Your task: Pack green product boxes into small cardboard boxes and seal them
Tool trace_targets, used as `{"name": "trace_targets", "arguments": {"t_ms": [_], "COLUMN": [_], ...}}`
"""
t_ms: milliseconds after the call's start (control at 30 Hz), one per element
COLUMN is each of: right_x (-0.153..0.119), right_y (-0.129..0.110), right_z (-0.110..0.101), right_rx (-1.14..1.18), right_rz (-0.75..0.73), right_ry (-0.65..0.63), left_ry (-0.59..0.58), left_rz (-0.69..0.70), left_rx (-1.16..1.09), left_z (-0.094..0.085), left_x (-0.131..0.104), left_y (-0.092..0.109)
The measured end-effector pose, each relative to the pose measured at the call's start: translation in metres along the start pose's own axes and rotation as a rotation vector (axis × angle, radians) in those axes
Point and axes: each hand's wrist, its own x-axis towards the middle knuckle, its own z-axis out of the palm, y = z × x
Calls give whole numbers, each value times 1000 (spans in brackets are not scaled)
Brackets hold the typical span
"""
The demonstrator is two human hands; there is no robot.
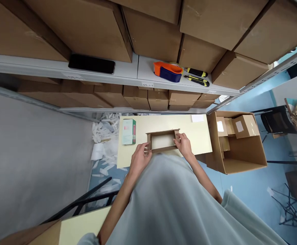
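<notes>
A small brown cardboard box stands on the pale yellow table, close against my body. Its top is open and the space inside looks pale; I cannot tell whether that is a bottom or the tabletop. My left hand grips the box's left end wall, fingers bent round it. At the opposite end, my right hand pinches the right wall between thumb and fingers. To the left of the box lies a green and white box, and a white paper slip rests near the table's far right corner.
A large open carton holding several small boxes stands right of the table. Above the table's far side, a shelf carries cartons, a phone, an orange and blue tape dispenser and yellow-black cutters. Paper scraps litter the left floor.
</notes>
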Motion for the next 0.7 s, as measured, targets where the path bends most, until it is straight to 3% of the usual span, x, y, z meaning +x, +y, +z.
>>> {"name": "trace_targets", "arguments": {"t_ms": [267,367,500,567,700], "right_x": [4,0,-3,-1,1], "right_y": [17,33,44,44,41], "right_z": [-6,-15,-24,-25,-21], "right_rx": [-9,45,10,-44,-138], "right_rz": [-218,-334,-202,-137,-181], "right_ry": [-225,-326,-156,-67,-95], "left_ry": [-101,-69,79,94,44], "left_rz": [119,110,-3,15,107], "left_rx": [177,184,215,276,316], "left_z": [23,28,23,19,13], "left_x": [-2,1,12,19,29], "left_y": [10,10,8,6,2]}}
